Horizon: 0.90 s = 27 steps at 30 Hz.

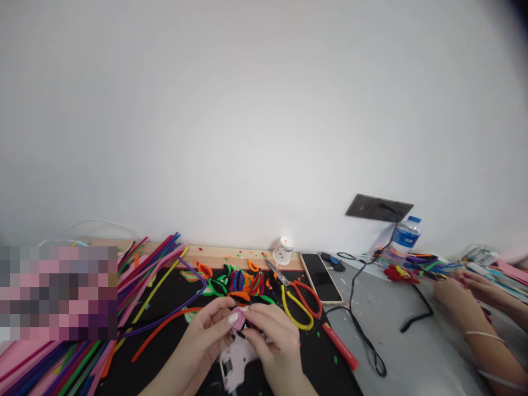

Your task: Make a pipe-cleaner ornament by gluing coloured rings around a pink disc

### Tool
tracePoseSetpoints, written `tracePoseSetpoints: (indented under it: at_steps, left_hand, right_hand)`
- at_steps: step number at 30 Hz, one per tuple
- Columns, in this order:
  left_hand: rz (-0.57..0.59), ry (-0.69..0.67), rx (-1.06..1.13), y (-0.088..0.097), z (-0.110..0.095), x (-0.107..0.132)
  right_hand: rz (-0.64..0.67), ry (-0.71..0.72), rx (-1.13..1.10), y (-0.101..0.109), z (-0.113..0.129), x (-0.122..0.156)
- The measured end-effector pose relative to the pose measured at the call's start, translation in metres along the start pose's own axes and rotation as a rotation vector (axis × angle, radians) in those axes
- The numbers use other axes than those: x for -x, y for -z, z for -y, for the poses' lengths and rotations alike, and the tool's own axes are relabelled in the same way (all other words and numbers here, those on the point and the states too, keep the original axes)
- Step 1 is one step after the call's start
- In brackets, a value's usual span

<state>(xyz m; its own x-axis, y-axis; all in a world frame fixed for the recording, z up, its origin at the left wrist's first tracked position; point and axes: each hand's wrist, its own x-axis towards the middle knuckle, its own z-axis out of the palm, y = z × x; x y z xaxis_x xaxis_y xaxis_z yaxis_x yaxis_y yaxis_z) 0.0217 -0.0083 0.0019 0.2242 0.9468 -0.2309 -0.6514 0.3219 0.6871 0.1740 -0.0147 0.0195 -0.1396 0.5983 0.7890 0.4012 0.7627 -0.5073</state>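
My left hand (208, 333) and my right hand (275, 334) meet low in the middle of the head view. Between their fingertips is a small pink pipe-cleaner piece (238, 319), pinched from both sides; its exact shape is partly covered by the fingers. Directly below, a pale pink glue gun (235, 364) lies on the black mat (330, 371), its upper part hidden by my hands. Just beyond my fingers sit several bent pipe-cleaner loops (243, 283) in orange, green and blue. Scissors (297, 301) with yellow and red handles rest right of them.
Long pipe cleaners (152, 269) spread across the left. A paper cup (282, 251) is near the wall, with a phone (322, 278), a red-handled tool (340, 346) and a black cable (358, 324) rightward. Farther right are a water bottle (406, 235) and another person's hands (451, 294).
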Motion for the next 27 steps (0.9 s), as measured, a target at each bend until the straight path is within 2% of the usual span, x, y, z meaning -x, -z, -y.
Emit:
tracePoseSetpoints:
  at_steps: [27]
  left_hand:
    - [0.048,0.012,-0.009,-0.0011,-0.0007,0.0001]
  right_hand:
    - [0.002,0.016,-0.016,-0.0008,0.0003,-0.0013]
